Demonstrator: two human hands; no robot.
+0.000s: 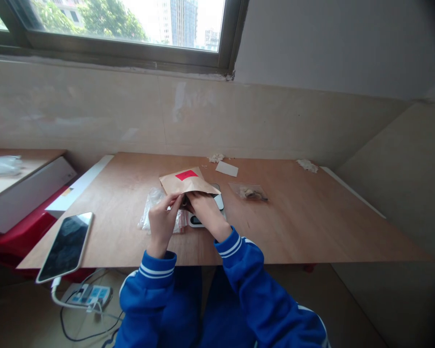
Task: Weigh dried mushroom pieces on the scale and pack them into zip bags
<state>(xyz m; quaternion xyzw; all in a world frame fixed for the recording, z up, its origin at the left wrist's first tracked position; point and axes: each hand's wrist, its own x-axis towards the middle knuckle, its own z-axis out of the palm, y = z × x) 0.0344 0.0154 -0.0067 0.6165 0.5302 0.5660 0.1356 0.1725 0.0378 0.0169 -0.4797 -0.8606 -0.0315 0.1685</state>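
A brown paper bag [172, 183] with a red label [187, 175] is tilted over the table, its mouth turned toward me. My left hand [162, 220] pinches the edge of that mouth between thumb and fingers. My right hand [209, 212] reaches into the opening, so its fingers are hidden, along with anything they touch. Under the bag, partly covered, lies a white digital scale [195, 221] with a small dark display. Clear plastic bags [147, 210] with red edges lie beneath my left hand. To the right rests a clear bag [252, 192] with brownish pieces inside.
A white card [226, 168] and crumpled whitish scraps [216, 158] lie at the table's back, with more scraps [307, 166] at back right. A tablet-like device [65, 246] on a white cable overhangs the left front edge. A power strip [90, 294] is below.
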